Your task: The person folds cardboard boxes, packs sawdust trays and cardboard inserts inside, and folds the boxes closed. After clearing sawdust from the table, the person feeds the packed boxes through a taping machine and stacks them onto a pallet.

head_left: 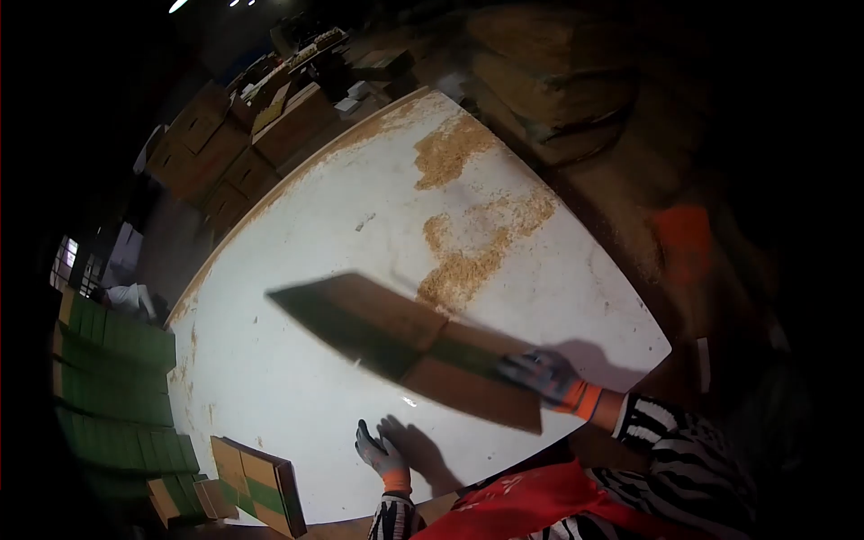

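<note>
My right hand [551, 378], in a grey glove with an orange cuff, grips the near right end of a flattened cardboard box [477, 387]. The box is brown with a green band along it and stretches over the white table [297, 234] towards the left; its far end is a little blurred. Nearer to me, below the box, my left hand [385, 457] is apart from it, in the same kind of glove. Its fingers are spread and nothing is in them.
Sawdust [459, 274] lies in heaps on the table's far right part. A small stack of flattened boxes [261, 486] stands at the near left corner. Green stacks [117, 387] line the left side. Cartons [211, 135] stand beyond the far left edge.
</note>
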Available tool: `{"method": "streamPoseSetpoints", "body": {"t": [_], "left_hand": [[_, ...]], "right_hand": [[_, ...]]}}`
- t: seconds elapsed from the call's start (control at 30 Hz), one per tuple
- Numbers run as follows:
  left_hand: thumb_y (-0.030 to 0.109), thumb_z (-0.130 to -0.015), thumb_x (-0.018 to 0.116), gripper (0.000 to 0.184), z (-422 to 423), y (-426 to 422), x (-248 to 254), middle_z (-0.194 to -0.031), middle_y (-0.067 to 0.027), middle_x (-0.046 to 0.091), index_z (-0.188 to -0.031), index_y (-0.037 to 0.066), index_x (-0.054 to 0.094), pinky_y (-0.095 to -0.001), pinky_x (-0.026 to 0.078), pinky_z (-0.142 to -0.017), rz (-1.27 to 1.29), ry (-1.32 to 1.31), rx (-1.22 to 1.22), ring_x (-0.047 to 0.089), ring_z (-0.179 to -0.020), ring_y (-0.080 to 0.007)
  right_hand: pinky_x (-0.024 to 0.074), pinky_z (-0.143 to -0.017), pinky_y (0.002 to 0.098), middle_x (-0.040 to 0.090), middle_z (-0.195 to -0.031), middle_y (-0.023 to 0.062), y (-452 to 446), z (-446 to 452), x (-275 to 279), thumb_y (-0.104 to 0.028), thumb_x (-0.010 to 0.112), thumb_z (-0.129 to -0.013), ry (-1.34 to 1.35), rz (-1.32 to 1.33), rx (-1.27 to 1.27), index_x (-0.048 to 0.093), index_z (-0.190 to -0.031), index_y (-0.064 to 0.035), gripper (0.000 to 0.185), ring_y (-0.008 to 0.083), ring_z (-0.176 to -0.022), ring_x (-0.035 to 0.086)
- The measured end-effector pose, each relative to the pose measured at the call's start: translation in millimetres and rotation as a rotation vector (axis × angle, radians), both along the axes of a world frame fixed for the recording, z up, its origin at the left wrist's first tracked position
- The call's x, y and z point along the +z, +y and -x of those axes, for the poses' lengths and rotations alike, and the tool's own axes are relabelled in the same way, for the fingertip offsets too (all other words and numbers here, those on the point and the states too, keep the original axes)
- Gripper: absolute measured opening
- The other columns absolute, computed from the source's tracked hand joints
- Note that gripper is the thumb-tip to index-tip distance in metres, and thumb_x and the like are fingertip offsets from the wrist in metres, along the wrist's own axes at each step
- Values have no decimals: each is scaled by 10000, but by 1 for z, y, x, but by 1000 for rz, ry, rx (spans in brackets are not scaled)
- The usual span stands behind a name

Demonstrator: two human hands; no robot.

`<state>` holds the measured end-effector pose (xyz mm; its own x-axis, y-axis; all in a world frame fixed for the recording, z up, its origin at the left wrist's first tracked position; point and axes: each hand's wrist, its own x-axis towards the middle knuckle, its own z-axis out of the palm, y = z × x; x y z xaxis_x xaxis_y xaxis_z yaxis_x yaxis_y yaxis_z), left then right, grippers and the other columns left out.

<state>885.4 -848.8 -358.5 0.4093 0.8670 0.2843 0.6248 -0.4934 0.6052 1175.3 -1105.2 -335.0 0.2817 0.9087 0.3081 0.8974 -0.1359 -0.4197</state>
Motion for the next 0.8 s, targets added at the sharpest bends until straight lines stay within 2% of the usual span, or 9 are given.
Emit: {"method": "streamPoseSetpoints", "body": {"t": [0.03, 0.07, 0.13, 0.2, 0.33, 0.47, 0.5, 0.67, 0.8], "left_hand": [[18, -920, 527, 464, 2, 7, -21, -1362, -164, 509, -1371, -44, 439, -383, 354, -1088, 6, -48, 75, 455, -1275, -302], [41, -919, 537, 504, 15, 25, -58, -1385, -166, 479, -1399, -39, 405, -366, 351, -1088, 429, -285, 49, 450, -1278, -299], [125, -838, 641, 583, 6, 15, -81, -1352, -201, 482, -1368, -12, 443, -438, 358, -1058, 413, -369, 34, 465, -1226, -359], [106, -845, 622, 520, -20, 23, -50, -1326, -167, 512, -1335, 0, 483, -430, 370, -1050, -5, 216, 217, 489, -1199, -354], [237, -813, 637, 642, -81, 22, -25, -1404, -177, 450, -1393, 56, 433, -474, 231, -1131, 31, 345, 136, 360, -1335, -344], [261, -826, 642, 660, -105, 38, -50, -1439, -172, 414, -1410, 61, 408, -501, 187, -1153, 85, 377, 93, 312, -1378, -332], [269, -826, 643, 665, -107, 36, -58, -1452, -179, 392, -1411, 57, 406, -511, 172, -1159, 41, 403, 112, 291, -1388, -342], [251, -816, 637, 737, -122, 20, -53, -1505, -215, 293, -1457, 43, 341, -514, 99, -1190, -37, 474, 105, 189, -1429, -388], [287, -803, 639, 755, -130, 19, -43, -1492, -240, 300, -1443, 14, 346, -525, 99, -1188, 11, 448, 131, 190, -1428, -394]], "right_hand": [[469, -950, 427, 484, -1382, 133, 18, 19, -18, -183, 457, -907, 201, -26, 155, 417, -1428, -177, 523, 320, -1107, 564], [472, -946, 430, 469, -1394, 123, 28, 25, -2, -172, 447, -911, -86, 175, 217, 424, -1422, -191, 512, 326, -1103, 564], [477, -934, 431, 485, -1367, 111, 45, -13, 1, -174, 435, -917, -44, 275, 204, 431, -1411, -216, 496, 331, -1090, 567], [485, -921, 433, 506, -1318, 100, 49, -62, 1, -169, 431, -918, -75, 288, 76, 447, -1389, -229, 475, 329, -1085, 562], [475, -933, 438, 546, -1274, 110, 27, -215, -2, -120, 584, -796, -30, 274, -451, 522, -1333, -177, 544, 347, -1136, 519], [458, -938, 419, 561, -1252, 131, 50, -268, 10, -128, 582, -790, -131, 11, -615, 496, -1347, -122, 564, 340, -1098, 520], [455, -944, 425, 552, -1270, 122, 77, -267, -31, -135, 580, -794, 83, -194, -489, 490, -1354, -136, 568, 331, -1112, 520], [450, -972, 432, 501, -1327, 69, 189, -204, 13, -201, 557, -838, -149, 140, -31, 484, -1364, -202, 532, 296, -1126, 532], [453, -962, 444, 538, -1288, 84, 239, -288, -8, -203, 541, -866, -248, 324, -153, 474, -1373, -236, 512, 316, -1158, 527]]}}
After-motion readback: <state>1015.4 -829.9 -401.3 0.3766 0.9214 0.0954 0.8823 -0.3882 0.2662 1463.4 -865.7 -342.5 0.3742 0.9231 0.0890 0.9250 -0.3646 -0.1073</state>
